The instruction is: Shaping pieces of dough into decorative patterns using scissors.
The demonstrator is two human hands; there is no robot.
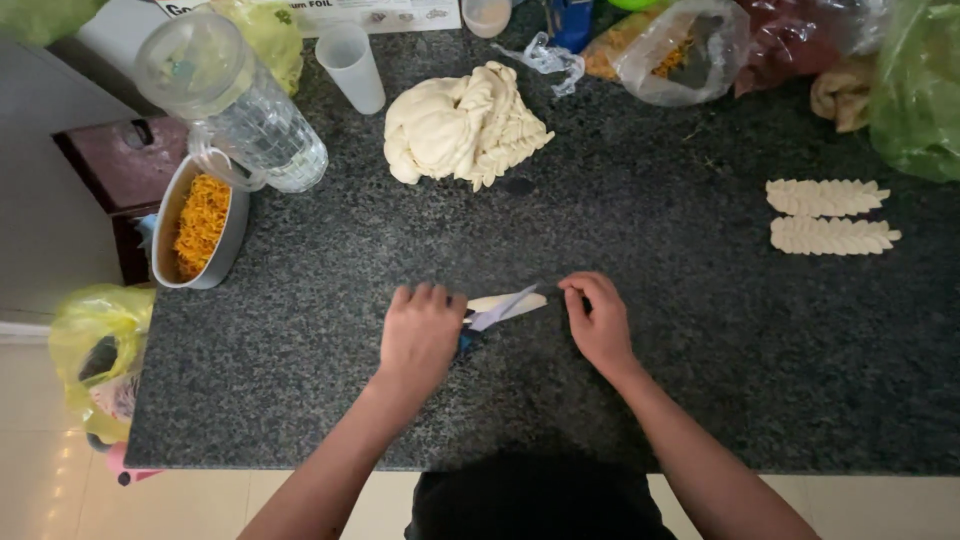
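My left hand (420, 335) is closed around the blue handles of a pair of scissors (497, 313), whose blades lie across a short strip of pale dough (508, 301) on the dark speckled counter (300, 330). My right hand (597, 320) rests on the counter at the strip's right end, fingertips curled beside it; whether they touch the dough is unclear. A large heap of pale dough (462, 125) lies further back. Two finished cut dough pieces with fringed edges (828, 198) (834, 236) lie side by side at the right.
A clear plastic jug (235, 100), a translucent cup (352, 66) and a metal container of orange shreds (200, 225) stand at the back left. Plastic bags (680, 45) crowd the back right. A yellow bag (95, 355) hangs left of the counter edge.
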